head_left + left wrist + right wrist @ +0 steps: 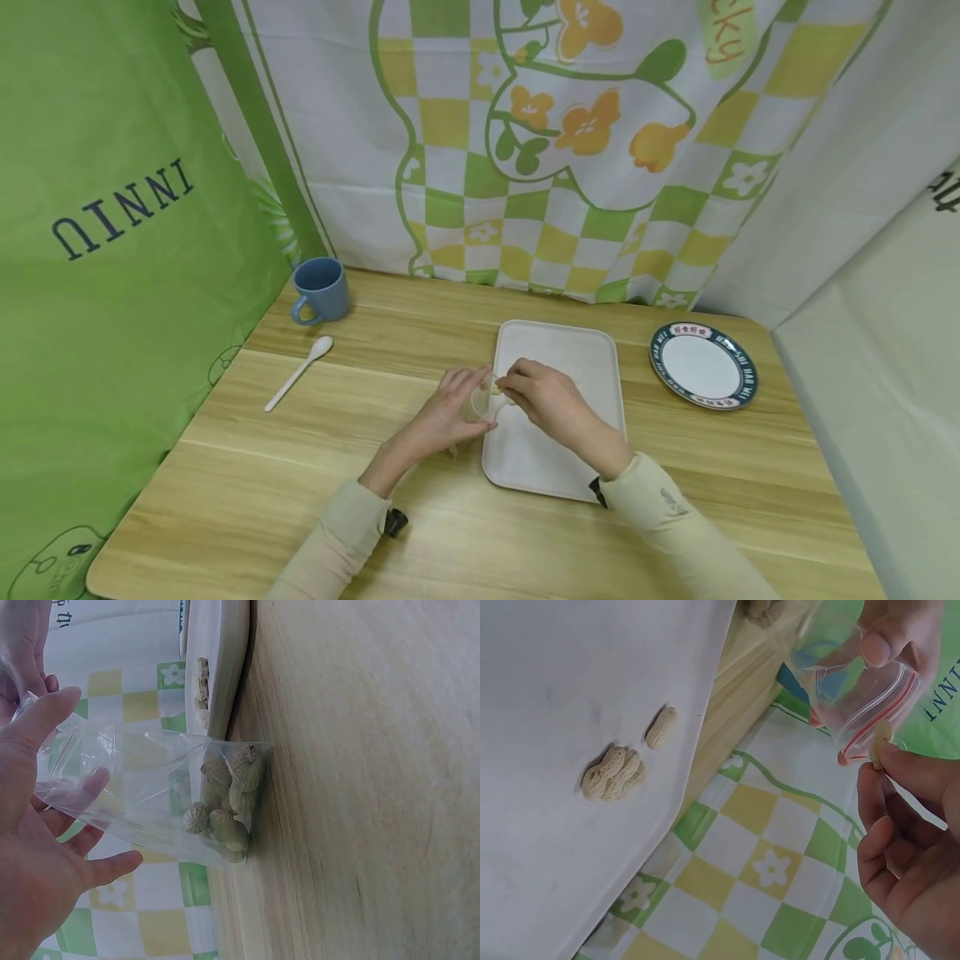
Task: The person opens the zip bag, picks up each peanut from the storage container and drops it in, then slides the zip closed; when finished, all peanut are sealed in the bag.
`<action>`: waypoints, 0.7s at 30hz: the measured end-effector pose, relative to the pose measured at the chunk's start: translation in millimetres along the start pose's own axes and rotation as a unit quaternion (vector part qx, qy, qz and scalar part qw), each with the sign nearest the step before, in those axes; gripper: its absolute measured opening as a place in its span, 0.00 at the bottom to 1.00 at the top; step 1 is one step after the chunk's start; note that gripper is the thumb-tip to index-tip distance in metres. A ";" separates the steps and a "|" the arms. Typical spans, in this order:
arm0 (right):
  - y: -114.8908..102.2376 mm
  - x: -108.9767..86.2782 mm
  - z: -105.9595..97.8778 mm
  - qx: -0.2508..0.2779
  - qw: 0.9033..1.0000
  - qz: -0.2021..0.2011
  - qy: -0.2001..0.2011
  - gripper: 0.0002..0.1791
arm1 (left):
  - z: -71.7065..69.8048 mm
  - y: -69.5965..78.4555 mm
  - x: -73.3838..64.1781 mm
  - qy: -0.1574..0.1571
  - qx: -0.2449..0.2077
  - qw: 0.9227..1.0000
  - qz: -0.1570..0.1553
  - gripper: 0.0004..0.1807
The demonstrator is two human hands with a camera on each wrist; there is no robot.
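Note:
My left hand (444, 414) holds a clear zip bag (139, 776) near its mouth, thumb on one side and fingers on the other. Several unshelled peanuts (229, 814) lie in the bottom of the bag, which hangs beside the tray's edge. Between thumb and forefinger, my right hand (553, 402) pinches a single peanut (881, 742) right at the bag's mouth, by the red zip line. On the white tray (555, 454), a small cluster of peanuts (615, 775) sits close to one lone peanut (661, 727); in the head view the hands mostly cover them.
A blue mug (322, 289) stands at the table's back left, with a white spoon (298, 375) lying in front of it. To the right of the tray is a plate (703, 367) with a dark patterned rim. Patterned curtains (480, 167) hang behind the wooden table (675, 467).

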State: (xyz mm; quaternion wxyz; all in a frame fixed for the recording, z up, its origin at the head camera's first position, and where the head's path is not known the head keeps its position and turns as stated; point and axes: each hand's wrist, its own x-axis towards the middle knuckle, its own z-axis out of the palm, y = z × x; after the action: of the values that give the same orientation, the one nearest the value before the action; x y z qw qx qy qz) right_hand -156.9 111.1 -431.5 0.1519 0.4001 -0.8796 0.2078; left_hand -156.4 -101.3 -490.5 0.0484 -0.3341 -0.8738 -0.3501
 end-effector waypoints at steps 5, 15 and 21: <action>-2.9 1.6 2.5 0.000 1.000 -0.009 -0.010 0.08 | -0.2 0.0 -0.3 -0.001 -0.004 1.000 -0.004 0.43; -5.2 3.3 7.9 0.011 0.999 -0.023 -0.025 0.08 | -0.6 -0.1 -0.4 -0.002 -0.003 1.000 -0.012 0.44; 3.2 0.9 1.5 0.017 1.000 -0.006 0.020 0.06 | -0.6 -1.2 0.2 0.000 -0.002 1.000 -0.004 0.44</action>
State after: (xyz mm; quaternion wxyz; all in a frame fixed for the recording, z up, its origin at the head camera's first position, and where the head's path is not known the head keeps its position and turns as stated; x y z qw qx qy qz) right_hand -160.1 111.7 -433.2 0.1640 0.4040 -0.8700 0.2301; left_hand -157.4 -102.2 -490.7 0.0468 -0.3309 -0.8744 -0.3519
